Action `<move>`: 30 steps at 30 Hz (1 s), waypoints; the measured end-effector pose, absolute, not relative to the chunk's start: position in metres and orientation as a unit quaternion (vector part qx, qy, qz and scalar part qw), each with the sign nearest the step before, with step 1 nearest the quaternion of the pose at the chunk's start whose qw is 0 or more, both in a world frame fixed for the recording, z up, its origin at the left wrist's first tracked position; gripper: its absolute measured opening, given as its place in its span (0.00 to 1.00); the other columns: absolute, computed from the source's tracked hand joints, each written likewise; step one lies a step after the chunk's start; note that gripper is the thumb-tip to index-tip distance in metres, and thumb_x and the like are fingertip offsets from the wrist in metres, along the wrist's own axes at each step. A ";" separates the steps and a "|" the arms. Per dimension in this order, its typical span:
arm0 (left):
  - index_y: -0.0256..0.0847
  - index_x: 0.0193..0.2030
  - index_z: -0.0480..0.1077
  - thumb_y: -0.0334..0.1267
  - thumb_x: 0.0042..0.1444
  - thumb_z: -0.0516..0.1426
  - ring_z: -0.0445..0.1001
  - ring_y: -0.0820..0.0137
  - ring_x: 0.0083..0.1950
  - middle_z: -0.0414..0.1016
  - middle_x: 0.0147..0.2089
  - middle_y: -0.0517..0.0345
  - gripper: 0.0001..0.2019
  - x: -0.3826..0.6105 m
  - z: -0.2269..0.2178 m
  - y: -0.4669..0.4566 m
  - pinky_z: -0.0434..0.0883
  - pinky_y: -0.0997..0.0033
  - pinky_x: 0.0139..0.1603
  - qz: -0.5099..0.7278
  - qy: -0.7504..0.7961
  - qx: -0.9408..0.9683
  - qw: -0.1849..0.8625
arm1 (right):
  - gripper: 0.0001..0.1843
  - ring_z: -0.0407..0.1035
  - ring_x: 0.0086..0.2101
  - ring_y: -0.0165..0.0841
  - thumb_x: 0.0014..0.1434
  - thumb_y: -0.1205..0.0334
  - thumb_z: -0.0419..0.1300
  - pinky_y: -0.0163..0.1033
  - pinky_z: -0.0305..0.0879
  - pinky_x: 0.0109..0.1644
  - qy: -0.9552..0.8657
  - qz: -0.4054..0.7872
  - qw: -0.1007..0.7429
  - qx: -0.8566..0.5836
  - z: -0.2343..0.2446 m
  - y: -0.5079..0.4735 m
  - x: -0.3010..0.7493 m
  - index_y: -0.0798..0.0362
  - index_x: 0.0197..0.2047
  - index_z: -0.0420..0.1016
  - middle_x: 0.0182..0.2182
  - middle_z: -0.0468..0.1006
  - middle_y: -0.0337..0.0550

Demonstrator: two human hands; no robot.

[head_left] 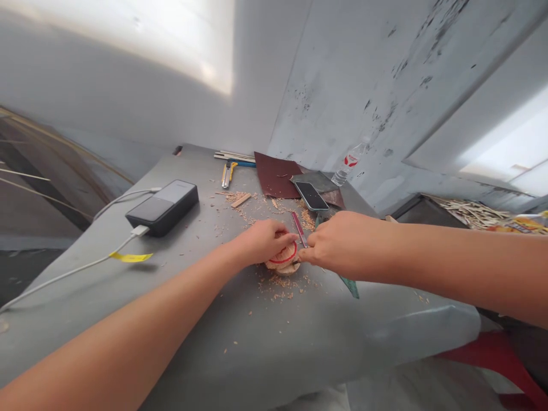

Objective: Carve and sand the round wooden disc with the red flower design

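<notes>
My left hand [263, 241] is closed over a small round wooden piece [283, 260] ringed by a red band, pressing it onto the grey table [205, 319]. My right hand [340, 244] is closed in a pinch on a thin red-handled blade tool [298, 228], whose tip meets the wooden piece. Wood shavings [282, 282] lie scattered around and in front of the piece. A green ruler end [351, 286] sticks out from under my right hand.
A black power bank [163, 206] with a white cable [68, 271] and yellow tag lies at the left. Behind it are a yellow utility knife [226, 173], dark sandpaper sheets [276, 176], a phone [311, 196] and a plastic bottle [349, 164] by the wall. A crate of wood scraps [471, 212] stands right.
</notes>
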State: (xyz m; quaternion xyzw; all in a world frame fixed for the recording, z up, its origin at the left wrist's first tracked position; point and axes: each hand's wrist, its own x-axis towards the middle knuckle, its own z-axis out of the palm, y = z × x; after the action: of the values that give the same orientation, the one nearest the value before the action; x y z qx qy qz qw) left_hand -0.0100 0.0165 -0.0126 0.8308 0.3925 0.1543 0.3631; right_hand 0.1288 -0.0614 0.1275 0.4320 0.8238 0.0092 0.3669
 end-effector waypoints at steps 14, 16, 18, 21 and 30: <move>0.44 0.42 0.79 0.55 0.62 0.56 0.78 0.62 0.40 0.83 0.37 0.56 0.18 -0.014 -0.011 0.014 0.69 0.67 0.38 0.165 0.391 0.817 0.391 | 0.18 0.58 0.23 0.33 0.57 0.80 0.58 0.41 0.43 0.27 0.792 0.028 0.415 0.448 0.131 -0.070 0.141 0.50 0.44 0.76 0.31 0.77 0.42; 0.44 0.43 0.79 0.55 0.62 0.56 0.78 0.62 0.41 0.83 0.39 0.56 0.18 -0.014 -0.011 0.013 0.69 0.67 0.39 0.166 0.390 0.816 0.393 | 0.19 0.60 0.24 0.33 0.56 0.81 0.58 0.41 0.44 0.27 0.783 0.026 0.425 0.453 0.132 -0.069 0.136 0.50 0.44 0.77 0.31 0.77 0.42; 0.44 0.43 0.79 0.55 0.62 0.56 0.78 0.61 0.41 0.83 0.39 0.55 0.18 -0.014 -0.011 0.013 0.69 0.66 0.40 0.167 0.389 0.816 0.393 | 0.19 0.60 0.24 0.34 0.56 0.81 0.58 0.41 0.44 0.27 0.776 0.026 0.434 0.457 0.132 -0.068 0.133 0.50 0.44 0.78 0.31 0.78 0.43; 0.44 0.43 0.79 0.54 0.62 0.57 0.78 0.61 0.41 0.83 0.39 0.55 0.18 -0.014 -0.011 0.013 0.69 0.66 0.40 0.169 0.387 0.818 0.391 | 0.19 0.61 0.23 0.33 0.55 0.81 0.58 0.41 0.45 0.27 0.769 0.022 0.444 0.459 0.131 -0.069 0.132 0.50 0.44 0.79 0.30 0.78 0.43; 0.44 0.42 0.78 0.53 0.63 0.57 0.77 0.62 0.39 0.83 0.39 0.56 0.16 -0.013 -0.013 0.012 0.66 0.68 0.36 0.169 0.387 0.826 0.372 | 0.25 0.59 0.18 0.32 0.50 0.82 0.61 0.41 0.48 0.24 0.756 0.014 0.470 0.454 0.122 -0.069 0.127 0.53 0.50 0.79 0.25 0.77 0.40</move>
State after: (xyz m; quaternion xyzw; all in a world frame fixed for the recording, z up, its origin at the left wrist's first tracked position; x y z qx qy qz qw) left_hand -0.0130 0.0117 -0.0134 0.8262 0.3874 0.1693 0.3723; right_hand 0.1272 -0.0688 0.1222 0.4544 0.7564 0.0142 0.4703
